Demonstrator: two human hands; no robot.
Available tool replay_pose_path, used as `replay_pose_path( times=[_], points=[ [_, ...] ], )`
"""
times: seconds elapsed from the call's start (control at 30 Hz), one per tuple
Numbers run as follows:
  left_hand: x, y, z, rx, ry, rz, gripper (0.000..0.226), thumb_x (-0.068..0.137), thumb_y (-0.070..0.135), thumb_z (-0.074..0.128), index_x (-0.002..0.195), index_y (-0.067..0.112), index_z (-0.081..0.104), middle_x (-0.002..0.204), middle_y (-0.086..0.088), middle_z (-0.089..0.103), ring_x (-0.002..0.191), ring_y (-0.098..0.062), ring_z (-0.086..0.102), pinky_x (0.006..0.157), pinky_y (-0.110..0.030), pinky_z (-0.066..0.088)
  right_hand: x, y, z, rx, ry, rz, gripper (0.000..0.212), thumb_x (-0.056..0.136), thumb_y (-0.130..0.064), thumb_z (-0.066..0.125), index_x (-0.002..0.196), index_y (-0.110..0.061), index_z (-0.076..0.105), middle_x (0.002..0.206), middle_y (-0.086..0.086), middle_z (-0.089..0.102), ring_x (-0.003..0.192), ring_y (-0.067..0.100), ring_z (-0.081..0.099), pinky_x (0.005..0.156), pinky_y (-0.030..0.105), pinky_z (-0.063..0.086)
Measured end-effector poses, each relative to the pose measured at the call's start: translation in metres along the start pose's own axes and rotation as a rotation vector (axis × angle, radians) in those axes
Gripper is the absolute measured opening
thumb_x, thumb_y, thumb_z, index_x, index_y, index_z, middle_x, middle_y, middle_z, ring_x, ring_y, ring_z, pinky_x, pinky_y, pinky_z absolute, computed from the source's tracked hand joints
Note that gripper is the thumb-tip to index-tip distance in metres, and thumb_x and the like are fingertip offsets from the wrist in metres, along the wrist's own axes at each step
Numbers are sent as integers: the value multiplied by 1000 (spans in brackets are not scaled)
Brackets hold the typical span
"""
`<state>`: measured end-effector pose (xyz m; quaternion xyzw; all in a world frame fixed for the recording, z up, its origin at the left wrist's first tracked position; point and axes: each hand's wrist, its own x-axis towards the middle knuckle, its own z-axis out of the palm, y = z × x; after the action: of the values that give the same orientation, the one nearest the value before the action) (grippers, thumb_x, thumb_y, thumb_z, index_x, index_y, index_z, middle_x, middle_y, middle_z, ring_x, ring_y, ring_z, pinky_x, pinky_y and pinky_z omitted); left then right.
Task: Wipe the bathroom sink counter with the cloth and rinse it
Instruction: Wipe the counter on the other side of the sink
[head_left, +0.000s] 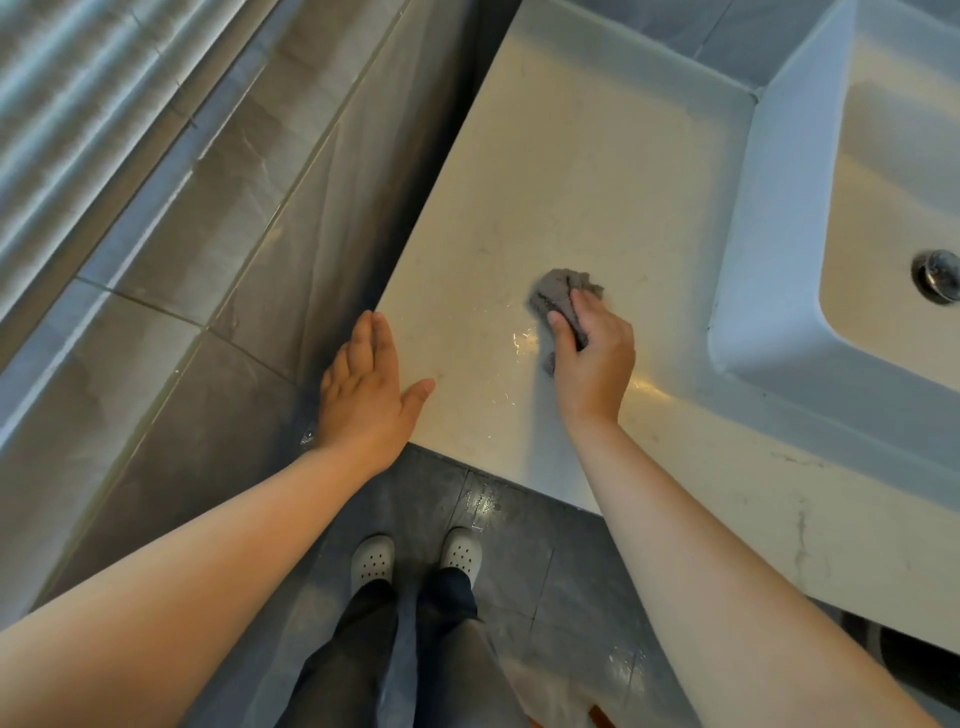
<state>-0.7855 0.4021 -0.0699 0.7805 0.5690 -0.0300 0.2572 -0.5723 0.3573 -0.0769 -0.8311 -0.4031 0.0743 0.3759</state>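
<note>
Cloth (563, 304): grey, bunched, on the bench (597, 171) just left of the sink (810, 218).
Right hand (592, 353): grasping the cloth, pressing down.
Left hand (366, 387): flat, released, on the bench corner.
Progress: wet streaks beside the cloth; wiping apparently mid-way, rinsing still ahead.

Held both bare arms stretched forward and down. Rested the left hand (366, 387) flat, fingers straight and close together, thumb spread out sideways. Gripped the cloth (563, 291) in the right hand (595, 356), fingers curled round it, back of hand upward.
</note>
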Motion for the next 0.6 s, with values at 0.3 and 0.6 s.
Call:
replay_pose_path(
  times=[0.3,0.6],
  points=[
    [-4,-8,-8,-367,98,1,70,96,41,44,151,18,8,158,2,10,141,-19,19,114,-34,22,-47,-23,2,55,-160,-55,35,86,-16,68,120,-10,65,123,4,65,111,19,54,97,14,32],
    [3,-19,-11,-664,111,-112,58,95,31,50,148,17,29,144,-5,40,126,-18,44,105,-35,39,-21,-55,-33,399,-217,172,29,82,-11,72,111,-13,70,107,-3,71,95,4,65,88,20,50]
  ],
)
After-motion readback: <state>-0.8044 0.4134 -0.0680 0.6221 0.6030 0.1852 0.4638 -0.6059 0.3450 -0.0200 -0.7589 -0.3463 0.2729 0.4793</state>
